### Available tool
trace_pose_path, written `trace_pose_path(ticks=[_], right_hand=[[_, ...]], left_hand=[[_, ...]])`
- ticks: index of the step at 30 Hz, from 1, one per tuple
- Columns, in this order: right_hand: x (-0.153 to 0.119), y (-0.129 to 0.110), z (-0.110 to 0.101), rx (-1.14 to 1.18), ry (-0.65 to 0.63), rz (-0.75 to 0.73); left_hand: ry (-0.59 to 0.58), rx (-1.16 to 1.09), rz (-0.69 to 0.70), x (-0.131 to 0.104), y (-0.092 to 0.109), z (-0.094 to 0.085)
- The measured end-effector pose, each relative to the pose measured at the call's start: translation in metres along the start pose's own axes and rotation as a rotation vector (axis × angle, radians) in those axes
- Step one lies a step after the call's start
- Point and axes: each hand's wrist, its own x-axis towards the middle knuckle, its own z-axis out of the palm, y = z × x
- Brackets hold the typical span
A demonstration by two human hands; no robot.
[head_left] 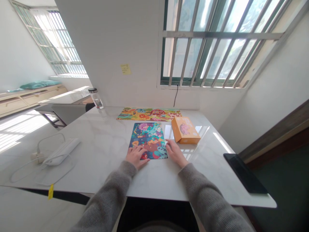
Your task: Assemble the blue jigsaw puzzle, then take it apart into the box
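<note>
A colourful jigsaw puzzle (151,138) with a dark blue and red picture lies flat on the white table in front of me. My left hand (136,156) rests on its lower left corner, fingers spread over the surface. At the puzzle's right edge lies my right hand (174,152), fingers stretched out, with the fingertips at or just beside the edge. An orange box (187,130) with a pink picture on its lid stands right of the puzzle, beyond my right hand. Neither hand grips anything that I can see.
Behind lies a long farm-picture puzzle (149,114) near the wall. A glass bottle (96,99) stands at the back left corner. A white power strip (63,151) with cables is at the left, a black tablet-like slab (244,173) at the right edge.
</note>
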Motion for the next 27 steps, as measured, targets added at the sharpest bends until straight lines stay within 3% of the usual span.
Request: trace_pose_path(ticks=[3,6,13,16,21,27], right_hand=[[-0.001,0.000,-0.004,0.062,0.053,0.054],[-0.003,0.000,-0.008,0.120,0.060,0.085],[-0.003,0.000,-0.010,0.144,0.076,0.087],[-0.003,-0.001,-0.010,0.145,0.060,0.083],[-0.006,-0.008,-0.012,0.139,0.000,0.070],[-0.009,-0.014,-0.012,0.092,-0.034,-0.030]], left_hand=[[0.018,-0.087,0.234,0.026,0.018,0.017],[-0.003,-0.050,0.383,0.051,0.031,0.032],[-0.050,0.139,0.667,0.072,0.044,0.038],[0.006,0.174,0.682,0.069,0.047,0.043],[0.146,0.172,0.582,0.064,0.041,0.052],[0.134,0.032,0.572,0.060,0.037,0.051]])
